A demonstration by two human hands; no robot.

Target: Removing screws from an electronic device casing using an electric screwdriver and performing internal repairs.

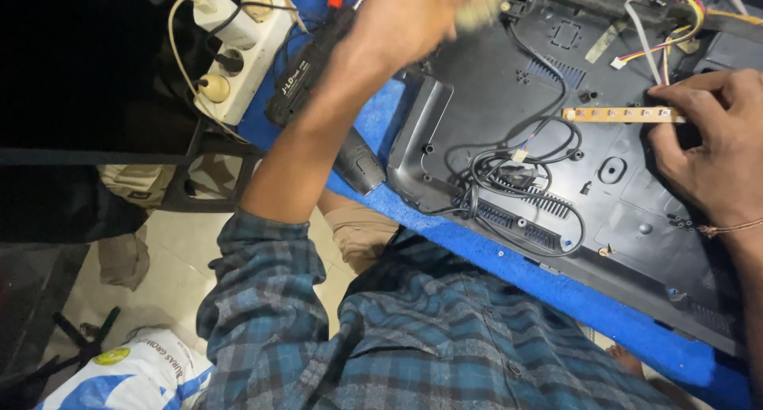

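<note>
A black plastic rear cover (636, 211) of a flat screen lies inside-up on a blue table (517, 267). My right hand (707, 152) pinches the right end of a narrow tan strip board (620, 114) and holds it flat over the cover. My left hand (413, 17) reaches to the cover's far left corner and is blurred. Something pale (481, 5) shows at its fingertips, and I cannot tell whether the hand grips it. A coiled black cable (517, 179) lies on the cover between my two hands.
A bundle of coloured wires (668, 29) runs across the cover's far right. A white power strip (238, 52) with plugs and a long black tool (306, 68) sit left of my left arm. A black cylindrical tool (362, 164) rests at the table's edge. A white sack (135, 374) lies on the floor.
</note>
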